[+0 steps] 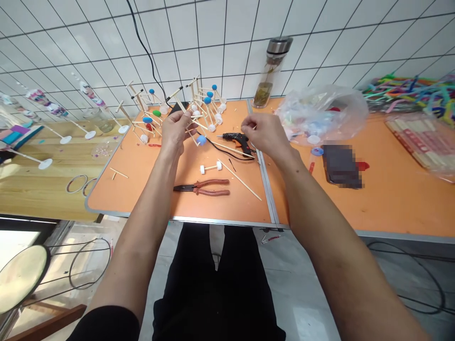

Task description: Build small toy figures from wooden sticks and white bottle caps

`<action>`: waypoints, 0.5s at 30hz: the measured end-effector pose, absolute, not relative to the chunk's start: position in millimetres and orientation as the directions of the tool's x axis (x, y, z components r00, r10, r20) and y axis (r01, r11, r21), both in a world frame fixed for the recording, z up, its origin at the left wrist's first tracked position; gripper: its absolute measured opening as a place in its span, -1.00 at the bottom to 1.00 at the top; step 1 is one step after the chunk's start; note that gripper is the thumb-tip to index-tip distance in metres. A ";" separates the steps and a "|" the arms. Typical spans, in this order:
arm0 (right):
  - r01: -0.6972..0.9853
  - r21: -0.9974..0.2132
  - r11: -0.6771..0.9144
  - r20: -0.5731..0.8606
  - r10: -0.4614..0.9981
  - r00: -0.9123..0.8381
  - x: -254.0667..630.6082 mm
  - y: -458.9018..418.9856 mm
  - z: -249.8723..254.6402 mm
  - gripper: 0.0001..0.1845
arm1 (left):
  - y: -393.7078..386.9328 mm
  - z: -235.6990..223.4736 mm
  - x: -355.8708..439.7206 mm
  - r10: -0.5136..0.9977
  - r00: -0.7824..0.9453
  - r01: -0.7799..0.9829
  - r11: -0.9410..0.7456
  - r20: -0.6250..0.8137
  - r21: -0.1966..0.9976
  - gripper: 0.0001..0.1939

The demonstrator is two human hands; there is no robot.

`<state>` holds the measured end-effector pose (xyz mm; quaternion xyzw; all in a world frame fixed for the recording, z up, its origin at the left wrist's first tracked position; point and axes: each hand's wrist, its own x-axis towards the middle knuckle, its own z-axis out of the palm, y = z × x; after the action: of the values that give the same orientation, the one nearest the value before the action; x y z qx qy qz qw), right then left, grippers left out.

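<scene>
My left hand (pixel 177 131) is closed around a wooden-stick frame, and a blue bottle cap (pixel 201 140) sits at its lower end. To the right, my right hand (pixel 268 133) is pinched shut above the table; whatever its fingertips hold is too small to make out. Between the hands lies a black glue gun (pixel 239 140) with its cable. Closer to me are a short stick axle with white wheels (pixel 211 167), a long thin stick (pixel 242 181) and long-nose pliers with red-brown handles (pixel 212 187).
Several stick frames with caps (pixel 209 100) stand behind my left hand. A glass tea bottle (pixel 266 85) stands by the tiled wall. At right are a plastic bag of caps (pixel 320 113), a dark blurred phone-like object (pixel 339 166) and packed sticks (pixel 419 142).
</scene>
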<state>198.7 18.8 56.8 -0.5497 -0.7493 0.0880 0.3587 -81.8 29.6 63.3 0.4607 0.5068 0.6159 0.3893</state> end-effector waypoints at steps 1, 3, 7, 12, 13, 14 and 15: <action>0.798 -0.475 0.371 0.394 0.900 -0.184 196.6 16.8 55.6 -0.82 | 29.3 66.3 -82.1 0.948 -0.265 -0.005 -0.185 0.177 0.983 -0.62; 0.862 -0.360 0.358 0.300 0.919 -0.257 188.9 10.2 55.1 -0.80 | 27.6 70.2 -83.8 0.951 -0.249 0.016 -0.183 0.182 0.983 -0.65; 0.917 -0.205 0.343 0.177 0.934 -0.310 175.2 -1.8 58.6 -0.79 | 24.8 66.7 -94.1 0.946 -0.269 0.038 -0.179 0.183 0.983 -0.74; 0.932 -0.114 0.345 0.134 0.934 -0.330 171.2 -2.5 55.7 -0.80 | 25.4 56.8 -103.6 0.935 -0.287 0.039 -0.205 0.208 0.978 -0.75; 0.933 -0.103 0.345 0.129 0.935 -0.331 170.5 -2.0 54.5 -0.79 | 25.3 56.4 -103.3 0.934 -0.282 0.040 -0.215 0.218 0.976 -0.76; 0.934 -0.096 0.344 0.121 0.936 -0.332 169.4 -1.7 53.4 -0.78 | 25.1 56.4 -102.6 0.934 -0.276 0.039 -0.225 0.227 0.974 -0.77; 0.936 -0.094 0.339 0.109 0.938 -0.329 168.2 -1.5 52.5 -0.76 | 24.7 56.5 -101.6 0.935 -0.269 0.036 -0.231 0.232 0.972 -0.78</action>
<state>168.2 -1.5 52.5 -0.5748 -0.8151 0.0068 0.0718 -101.6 24.7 56.5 0.4832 0.5025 0.6180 0.3636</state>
